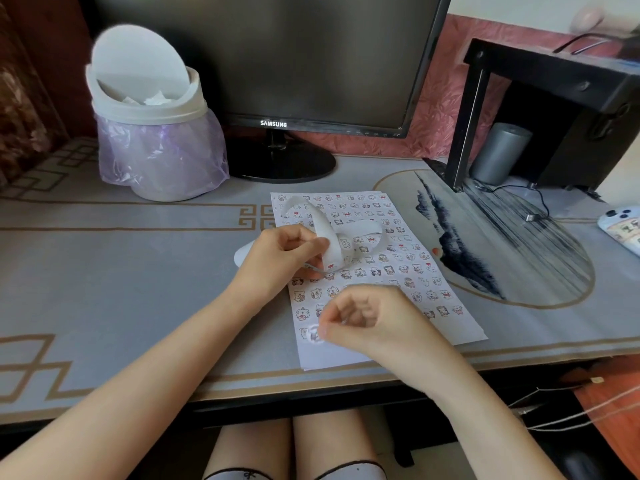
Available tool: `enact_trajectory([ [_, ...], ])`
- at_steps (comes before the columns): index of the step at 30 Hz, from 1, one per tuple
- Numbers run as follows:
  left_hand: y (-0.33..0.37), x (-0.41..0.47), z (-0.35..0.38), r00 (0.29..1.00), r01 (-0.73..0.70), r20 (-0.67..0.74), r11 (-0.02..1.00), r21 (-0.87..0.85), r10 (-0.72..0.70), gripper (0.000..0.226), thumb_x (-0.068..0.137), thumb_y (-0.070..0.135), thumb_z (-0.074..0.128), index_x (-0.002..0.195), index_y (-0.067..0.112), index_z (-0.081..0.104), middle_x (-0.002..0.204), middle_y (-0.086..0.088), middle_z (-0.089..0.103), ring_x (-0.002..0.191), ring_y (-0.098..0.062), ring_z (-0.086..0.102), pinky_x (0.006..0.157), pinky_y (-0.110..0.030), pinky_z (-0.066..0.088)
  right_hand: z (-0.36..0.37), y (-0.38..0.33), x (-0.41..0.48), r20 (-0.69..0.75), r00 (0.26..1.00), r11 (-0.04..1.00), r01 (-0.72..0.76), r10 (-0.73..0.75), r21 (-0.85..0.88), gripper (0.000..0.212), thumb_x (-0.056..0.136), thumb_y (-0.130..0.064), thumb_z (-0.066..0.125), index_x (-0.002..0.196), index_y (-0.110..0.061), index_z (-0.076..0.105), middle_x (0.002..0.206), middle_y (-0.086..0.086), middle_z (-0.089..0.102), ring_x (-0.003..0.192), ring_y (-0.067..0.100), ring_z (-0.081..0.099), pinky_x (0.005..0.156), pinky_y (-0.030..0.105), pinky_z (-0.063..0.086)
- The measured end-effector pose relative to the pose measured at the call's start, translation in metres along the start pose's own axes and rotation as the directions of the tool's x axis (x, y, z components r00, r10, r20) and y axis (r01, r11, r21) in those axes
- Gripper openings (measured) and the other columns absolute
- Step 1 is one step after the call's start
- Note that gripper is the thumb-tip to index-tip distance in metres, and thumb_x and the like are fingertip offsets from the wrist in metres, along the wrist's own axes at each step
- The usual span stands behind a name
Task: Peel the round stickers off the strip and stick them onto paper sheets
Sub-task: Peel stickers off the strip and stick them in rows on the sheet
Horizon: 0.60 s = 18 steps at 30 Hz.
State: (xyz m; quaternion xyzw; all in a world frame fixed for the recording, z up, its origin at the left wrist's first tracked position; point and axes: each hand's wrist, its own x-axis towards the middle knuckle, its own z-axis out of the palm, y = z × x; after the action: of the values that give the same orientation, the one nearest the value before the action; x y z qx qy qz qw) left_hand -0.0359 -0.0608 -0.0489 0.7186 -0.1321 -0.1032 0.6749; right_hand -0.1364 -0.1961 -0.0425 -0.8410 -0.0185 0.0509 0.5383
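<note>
We're looking down at the paper sheet (318,356), flat on the desk (104,271), with rows of little cartoon stickers covering most of it. Over the sheet's left edge we have the left hand (280,258), its grip clamped on the white strip (323,230), thumb and fingers pinching it. From there the strip curls up in loops above the sheet's far half.

At the sheet's near-left corner sits the right hand (374,320), grip closed with its fingertips pinched together on one round sticker (314,333). That sticker is blurred, so we can't tell whether it is on the paper or just above it.

Beyond the sheet's far-left corner stands a white bin (152,112) with a purple liner. A dark monitor (277,64) is straight behind the sheet, and a phone (623,230) lies well off to its right.
</note>
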Motion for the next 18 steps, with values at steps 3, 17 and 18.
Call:
enact_trajectory([
  [3, 0.001, -0.002, 0.001, 1.000, 0.013, 0.010, 1.000, 0.013, -0.013, 0.016, 0.090, 0.011, 0.062, 0.076, 0.004, 0.061, 0.067, -0.006, 0.066, 0.054, -0.006, 0.064, 0.052, -0.006, 0.045, 0.009, 0.003, -0.003, -0.001, 0.999, 0.999, -0.039, 0.039, 0.000, 0.007, 0.073, -0.017, 0.076, 0.073, -0.015, 0.070, 0.071, -0.004, 0.069, 0.064, 0.003, 0.057, 0.068, 0.023, 0.048],
  [17, -0.006, 0.004, 0.000, 0.999, 0.020, 0.040, 1.000, 0.019, -0.021, 0.019, 0.090, 0.011, 0.062, 0.072, 0.007, 0.060, 0.064, -0.006, 0.065, 0.058, -0.012, 0.064, 0.062, -0.018, 0.056, 0.016, 0.003, -0.006, -0.044, 0.997, 0.995, -0.059, 0.055, -0.084, 0.008, 0.074, -0.018, 0.073, 0.068, -0.020, 0.068, 0.062, -0.011, 0.063, 0.054, -0.003, 0.049, 0.061, 0.018, 0.043],
  [18, -0.006, 0.004, 0.000, 0.999, 0.021, 0.039, 1.000, 0.018, -0.021, 0.019, 0.090, 0.011, 0.062, 0.072, 0.007, 0.059, 0.064, -0.006, 0.065, 0.057, -0.011, 0.064, 0.062, -0.018, 0.056, 0.017, 0.003, -0.006, -0.053, 0.997, 0.994, -0.060, 0.056, -0.090, 0.008, 0.073, -0.018, 0.073, 0.068, -0.020, 0.068, 0.061, -0.011, 0.062, 0.053, -0.002, 0.049, 0.060, 0.018, 0.043],
])
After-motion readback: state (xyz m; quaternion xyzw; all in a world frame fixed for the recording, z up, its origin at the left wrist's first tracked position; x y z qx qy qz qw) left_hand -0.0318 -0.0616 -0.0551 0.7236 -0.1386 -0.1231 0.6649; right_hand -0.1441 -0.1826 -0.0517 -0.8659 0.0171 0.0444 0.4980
